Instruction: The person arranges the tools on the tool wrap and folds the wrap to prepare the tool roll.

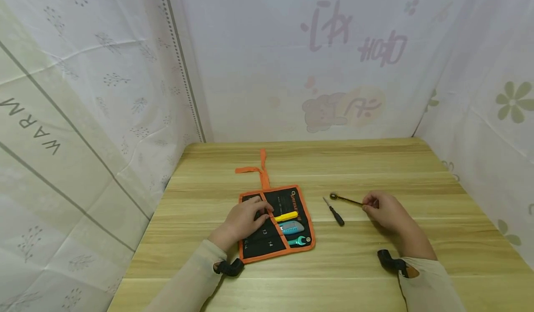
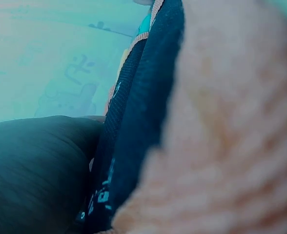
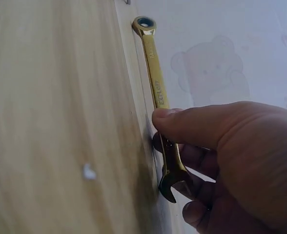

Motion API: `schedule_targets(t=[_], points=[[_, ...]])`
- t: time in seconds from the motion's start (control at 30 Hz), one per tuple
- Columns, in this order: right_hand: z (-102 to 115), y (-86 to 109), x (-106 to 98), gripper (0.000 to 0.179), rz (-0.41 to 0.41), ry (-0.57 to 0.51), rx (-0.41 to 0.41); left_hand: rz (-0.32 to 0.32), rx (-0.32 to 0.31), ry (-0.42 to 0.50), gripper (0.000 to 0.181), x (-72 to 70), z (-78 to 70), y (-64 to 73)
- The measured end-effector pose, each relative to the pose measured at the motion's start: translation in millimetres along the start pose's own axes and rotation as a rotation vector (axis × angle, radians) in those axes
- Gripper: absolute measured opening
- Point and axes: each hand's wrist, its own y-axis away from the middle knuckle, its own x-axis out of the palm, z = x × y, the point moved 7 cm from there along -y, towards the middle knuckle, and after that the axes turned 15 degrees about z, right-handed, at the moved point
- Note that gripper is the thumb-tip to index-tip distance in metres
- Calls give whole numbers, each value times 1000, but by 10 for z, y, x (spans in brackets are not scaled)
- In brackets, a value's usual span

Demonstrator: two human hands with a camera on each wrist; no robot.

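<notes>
The wood-grain table point(image 1: 346, 275) spreads before you, and the black fabric tool pouch with orange trim point(image 1: 267, 240) lies open on it, left of centre, its orange ties stretched towards the far edge.

Your hands are well apart. Your left hand point(image 1: 246, 217) lies palm down over the pouch's pocket side, fingers bent, index finger and thumb at the orange band of the pocket mouth; you can't tell whether they pinch it, since the left wrist view is mostly blurred cloth and skin. Your right hand point(image 1: 388, 212), wrist bent inward, pinches the gold-coloured metal combination wrench point(image 1: 348, 200) between thumb and forefinger near its open-ended head, the ring end pointing away; whether that ring touches the table is unclear.

Just beside the wrench lies the slim black-handled screwdriver point(image 1: 335, 215). In the pockets sit the light-blue utility cutter point(image 1: 294, 227), the bright yellow handle point(image 1: 287, 216) and the small turquoise open-ended wrench point(image 1: 299, 241), their lower parts hidden.
</notes>
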Motion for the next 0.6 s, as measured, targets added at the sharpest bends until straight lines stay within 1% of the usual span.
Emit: schedule_targets(t=[0.2, 0.6], points=[[-5, -14, -1, 5, 2, -11, -3, 11, 8, -12, 16, 5, -21, -3], [3, -42, 19, 9, -6, -8, -7, 7, 3, -1, 9, 19, -2, -1]])
